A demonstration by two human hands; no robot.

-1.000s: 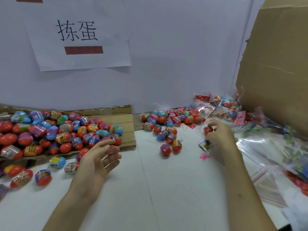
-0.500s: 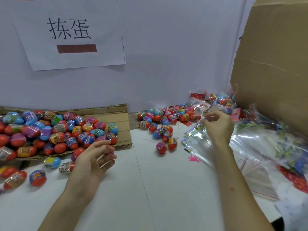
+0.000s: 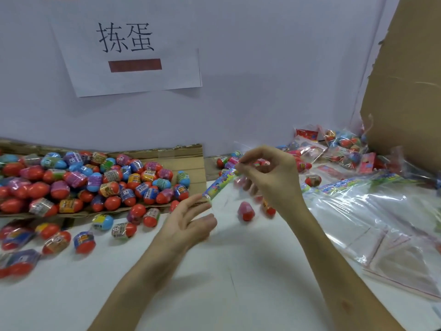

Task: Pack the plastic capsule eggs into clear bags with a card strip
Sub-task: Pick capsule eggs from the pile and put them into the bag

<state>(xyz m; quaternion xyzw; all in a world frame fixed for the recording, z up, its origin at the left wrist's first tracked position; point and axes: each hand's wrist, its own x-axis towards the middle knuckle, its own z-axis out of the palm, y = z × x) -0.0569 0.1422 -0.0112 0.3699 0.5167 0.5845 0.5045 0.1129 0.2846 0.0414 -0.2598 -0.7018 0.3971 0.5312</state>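
Ahead I see a pale, evenly lit wall bearing a tilted white paper sign with two black Chinese characters above a dark red bar. Below lies a white table; a tall brown cardboard panel stands at right, flattened cardboard lies back left.

One wide-angle camera, worn on the person's head, looks forward and down across a white table from close range, left hand and right hand extending from the near edge; a wall closes the far side.
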